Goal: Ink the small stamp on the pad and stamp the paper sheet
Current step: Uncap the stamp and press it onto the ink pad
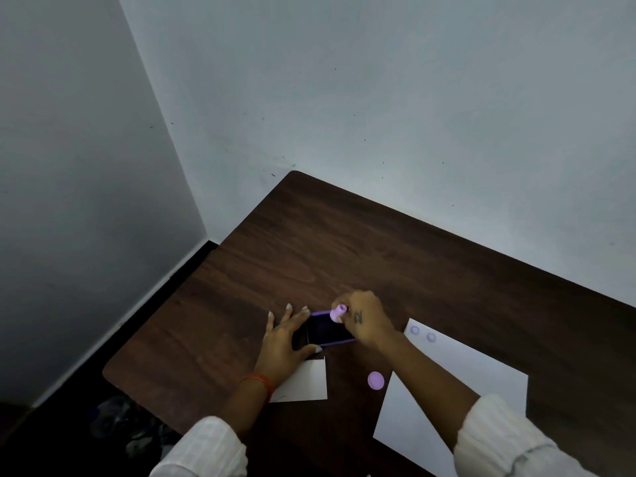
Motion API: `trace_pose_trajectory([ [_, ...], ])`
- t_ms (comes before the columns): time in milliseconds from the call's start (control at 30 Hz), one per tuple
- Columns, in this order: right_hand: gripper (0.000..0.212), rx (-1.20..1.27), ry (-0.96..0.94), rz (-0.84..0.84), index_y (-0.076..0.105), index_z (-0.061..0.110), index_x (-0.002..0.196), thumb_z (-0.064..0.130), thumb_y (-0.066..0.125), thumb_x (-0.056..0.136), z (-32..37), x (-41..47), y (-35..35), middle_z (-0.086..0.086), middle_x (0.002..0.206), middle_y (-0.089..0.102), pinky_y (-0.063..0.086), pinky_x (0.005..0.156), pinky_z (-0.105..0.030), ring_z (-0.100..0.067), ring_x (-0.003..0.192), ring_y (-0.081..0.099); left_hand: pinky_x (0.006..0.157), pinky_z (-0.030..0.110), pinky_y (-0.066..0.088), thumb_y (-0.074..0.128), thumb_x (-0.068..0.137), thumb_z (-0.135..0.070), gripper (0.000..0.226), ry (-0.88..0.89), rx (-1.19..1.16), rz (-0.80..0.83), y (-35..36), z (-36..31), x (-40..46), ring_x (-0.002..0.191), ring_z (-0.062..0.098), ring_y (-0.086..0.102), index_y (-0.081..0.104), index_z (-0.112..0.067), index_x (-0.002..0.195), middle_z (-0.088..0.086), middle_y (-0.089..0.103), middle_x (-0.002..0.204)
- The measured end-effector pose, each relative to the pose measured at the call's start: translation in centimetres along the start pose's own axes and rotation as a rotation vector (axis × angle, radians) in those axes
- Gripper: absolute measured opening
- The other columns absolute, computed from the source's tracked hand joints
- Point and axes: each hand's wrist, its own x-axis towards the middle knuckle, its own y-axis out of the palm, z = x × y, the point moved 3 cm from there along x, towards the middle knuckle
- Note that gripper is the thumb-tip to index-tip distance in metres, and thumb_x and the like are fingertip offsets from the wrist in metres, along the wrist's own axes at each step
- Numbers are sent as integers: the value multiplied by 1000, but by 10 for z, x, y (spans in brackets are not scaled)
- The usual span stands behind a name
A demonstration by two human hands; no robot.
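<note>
The small pink stamp (pixel 338 313) is pinched in the right hand (pixel 365 318) over the purple-rimmed ink pad (pixel 328 330), which is steadied by the left hand (pixel 287 342), fingers spread. The pad and the paper sheet (pixel 457 383) are borne on a dark wooden table (pixel 344 249) set into a pale-walled corner.

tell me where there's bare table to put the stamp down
Free: the wide stretch between the ink pad and the wall, and the strip left of the left hand. Crowded: the near side, with the small card, round cap and paper sheet.
</note>
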Motion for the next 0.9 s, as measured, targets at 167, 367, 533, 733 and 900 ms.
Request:
trace_pose_trajectory([
  [167,22,-138,-105,-46,64,0,98,8,44,92,8,-12,20,-18,104,63,46,83,-37,-29,96,57,117,40,-9,71,76,-33,73,-3,3,11,0,1,0,145,17,11,36,-21,138,-2,36,150],
  [367,18,-213,-130,-52,62,1,97,8,46,91,11,-6,18,-17,104,62,47,78,-34,-30,94,58,118,40,-9,71,76,-33,72,4,8,7,0,0,0,145,18,12,37,-20,138,-3,36,149],
  [533,22,-290,-181,-12,58,5,108,2,52,87,4,-10,26,-15,114,60,49,90,-35,-27,106,55,117,40,-9,71,76,-34,72,6,-2,1,0,1,1,145,18,12,37,-21,138,-3,37,149],
  [733,13,-135,-109,-68,62,2,95,3,52,87,4,-7,24,-15,98,62,53,79,-34,-26,91,58,117,38,-9,72,75,-33,72,5,9,-7,1,2,2,144,17,13,36,-22,138,-3,37,149],
  [900,18,89,-5,-79,65,-5,73,3,51,83,-8,-4,3,-25,77,64,43,61,-38,-30,65,51,118,39,-8,72,75,-31,73,2,6,-8,0,0,1,144,18,13,37,-21,137,-3,37,149],
])
